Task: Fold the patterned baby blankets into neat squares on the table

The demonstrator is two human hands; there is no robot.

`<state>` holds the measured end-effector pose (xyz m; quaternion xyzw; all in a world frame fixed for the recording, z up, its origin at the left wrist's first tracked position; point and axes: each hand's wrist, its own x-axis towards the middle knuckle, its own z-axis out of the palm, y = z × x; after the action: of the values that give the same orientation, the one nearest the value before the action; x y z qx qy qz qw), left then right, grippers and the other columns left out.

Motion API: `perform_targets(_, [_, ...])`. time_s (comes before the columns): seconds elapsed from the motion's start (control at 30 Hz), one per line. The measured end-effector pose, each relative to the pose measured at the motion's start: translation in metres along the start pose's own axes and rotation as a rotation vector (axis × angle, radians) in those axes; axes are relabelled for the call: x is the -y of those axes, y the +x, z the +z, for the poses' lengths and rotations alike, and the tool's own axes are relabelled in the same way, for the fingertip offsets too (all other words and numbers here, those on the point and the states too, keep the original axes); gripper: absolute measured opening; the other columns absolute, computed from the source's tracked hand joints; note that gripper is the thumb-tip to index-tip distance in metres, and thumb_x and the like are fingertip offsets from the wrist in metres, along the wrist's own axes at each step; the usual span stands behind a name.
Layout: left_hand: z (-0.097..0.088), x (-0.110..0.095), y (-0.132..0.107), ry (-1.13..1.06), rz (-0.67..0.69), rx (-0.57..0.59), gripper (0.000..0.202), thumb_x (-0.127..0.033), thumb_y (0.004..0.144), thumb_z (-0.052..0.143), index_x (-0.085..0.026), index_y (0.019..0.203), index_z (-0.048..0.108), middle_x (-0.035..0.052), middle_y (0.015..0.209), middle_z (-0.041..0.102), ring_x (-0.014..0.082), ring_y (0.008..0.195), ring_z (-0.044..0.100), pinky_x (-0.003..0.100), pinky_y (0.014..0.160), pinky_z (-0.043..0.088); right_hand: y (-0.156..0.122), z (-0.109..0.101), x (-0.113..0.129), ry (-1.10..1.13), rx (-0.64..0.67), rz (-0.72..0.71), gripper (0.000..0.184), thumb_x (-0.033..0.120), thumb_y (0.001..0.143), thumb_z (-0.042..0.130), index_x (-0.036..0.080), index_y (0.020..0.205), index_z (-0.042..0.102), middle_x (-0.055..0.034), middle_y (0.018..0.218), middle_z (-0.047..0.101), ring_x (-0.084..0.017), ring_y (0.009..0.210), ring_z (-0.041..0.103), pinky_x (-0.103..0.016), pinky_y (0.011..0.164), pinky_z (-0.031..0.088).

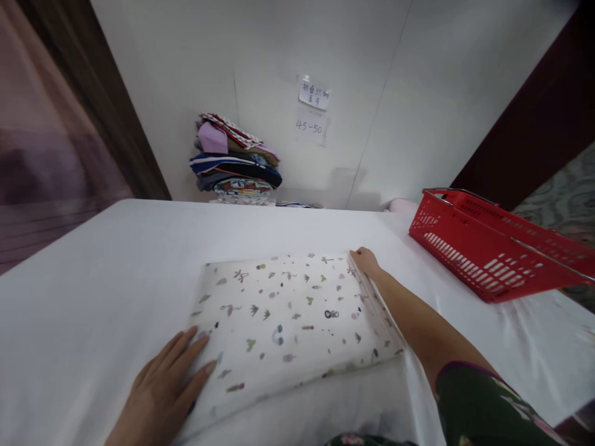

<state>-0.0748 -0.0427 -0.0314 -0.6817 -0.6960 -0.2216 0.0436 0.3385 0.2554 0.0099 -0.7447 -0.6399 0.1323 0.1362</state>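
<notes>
A white printed cloth point(288, 316) with small plant and animal shapes lies folded into a rectangle in front of me. My left hand point(170, 378) rests on its near left edge, fingers stretched out and flat. At the far right corner, my right hand point(365, 261) pinches the cloth's edge between closed fingers. Several layers show along the right side, where the fabric is slightly bunched. The cloth's near edge runs at a slant toward the lower left.
A white-covered table point(153, 248) lies beneath the cloth. On its right stands a red plastic basket point(483, 248) with metal handles. A stack of folded fabrics point(237, 161) sits by the wall at the back. Paper notes point(313, 96) hang on the wall; a pink curtain point(46, 136) is at left.
</notes>
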Motion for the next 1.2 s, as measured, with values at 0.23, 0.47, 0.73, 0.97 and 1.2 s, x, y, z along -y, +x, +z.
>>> perform_targets(0.23, [-0.015, -0.02, 0.0, -0.005, -0.046, 0.066, 0.046, -0.048, 0.083, 0.045, -0.024, 0.121, 0.054, 0.006, 0.135, 0.047, 0.0257, 0.127, 0.04, 0.045, 0.1, 0.039, -0.009, -0.003, -0.003, -0.13, 0.061, -0.035, 0.041, 0.04, 0.087, 0.036, 0.01, 0.103, 0.06, -0.0169, 0.099, 0.063, -0.027, 0.094, 0.057, -0.034, 0.075, 0.041])
perform_targets(0.47, [-0.022, -0.03, -0.002, -0.057, -0.121, 0.13, 0.044, -0.044, 0.084, 0.047, -0.023, 0.122, 0.053, 0.0067, 0.138, 0.043, 0.0247, 0.13, 0.034, 0.045, 0.104, 0.034, -0.03, 0.022, 0.013, -0.248, -0.08, -0.603, 0.061, 0.048, 0.089, 0.024, 0.011, 0.137, 0.034, -0.0128, 0.143, 0.033, -0.026, 0.133, 0.025, -0.041, 0.106, 0.024])
perform_targets(0.73, [-0.031, -0.033, -0.001, -0.193, -0.22, 0.193, 0.044, -0.042, 0.081, 0.051, -0.023, 0.12, 0.055, 0.0065, 0.138, 0.043, 0.0247, 0.129, 0.035, 0.042, 0.107, 0.032, -0.051, 0.043, 0.017, -0.379, 0.003, -0.612, 0.067, 0.055, 0.088, 0.017, 0.014, 0.139, 0.033, -0.0106, 0.147, 0.025, -0.027, 0.136, 0.018, -0.05, 0.107, 0.018])
perform_targets(0.97, [-0.058, -0.012, 0.051, -0.33, -0.477, 0.131, 0.046, -0.049, 0.082, 0.047, -0.024, 0.12, 0.054, 0.003, 0.14, 0.041, 0.0211, 0.119, 0.047, 0.028, 0.089, 0.046, -0.064, 0.043, -0.002, -0.395, -0.001, -0.625, 0.069, 0.056, 0.086, 0.019, 0.014, 0.138, 0.035, -0.0113, 0.146, 0.028, -0.029, 0.135, 0.021, -0.051, 0.106, 0.02])
perform_targets(1.2, [-0.027, -0.005, 0.12, -0.254, -0.658, 0.235, 0.052, -0.046, 0.083, 0.044, -0.014, 0.123, 0.049, 0.0132, 0.128, 0.052, 0.0242, 0.113, 0.051, 0.032, 0.094, 0.039, -0.078, 0.036, 0.016, -0.367, -0.071, -0.664, 0.065, 0.054, 0.088, 0.019, 0.016, 0.139, 0.032, -0.0106, 0.149, 0.021, -0.026, 0.137, 0.014, -0.052, 0.107, 0.015])
